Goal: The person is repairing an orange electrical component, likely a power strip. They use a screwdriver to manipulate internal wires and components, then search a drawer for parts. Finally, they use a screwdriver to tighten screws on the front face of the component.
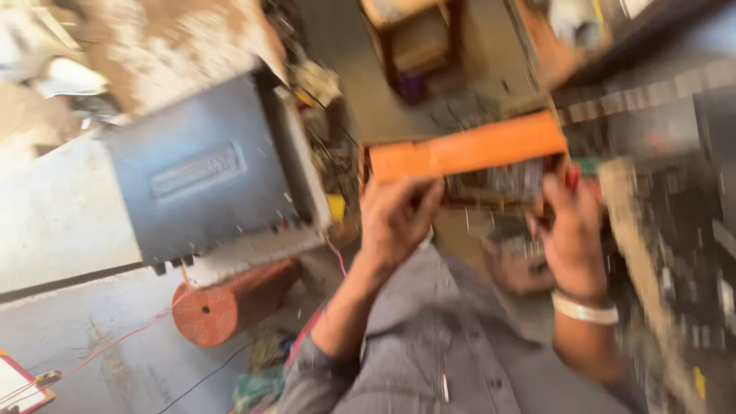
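The picture is blurred by motion. My left hand [395, 218] grips the left end of an orange-edged box-like tray [468, 152] that holds small metal parts. At the tray's right end, my right hand [571, 230] holds it, with a pale bangle at the wrist. A small red item shows by the right fingers; I cannot tell what it is. The tray is held up in front of my grey-shirted body, above the floor.
A large dark grey electronic cabinet [203, 180] lies tilted at the left on a pale floor. An orange-red cylinder [230, 303] sits below it, with thin red wire trailing. A wooden stool [414, 38] stands at the top. Cluttered shelves [675, 230] line the right.
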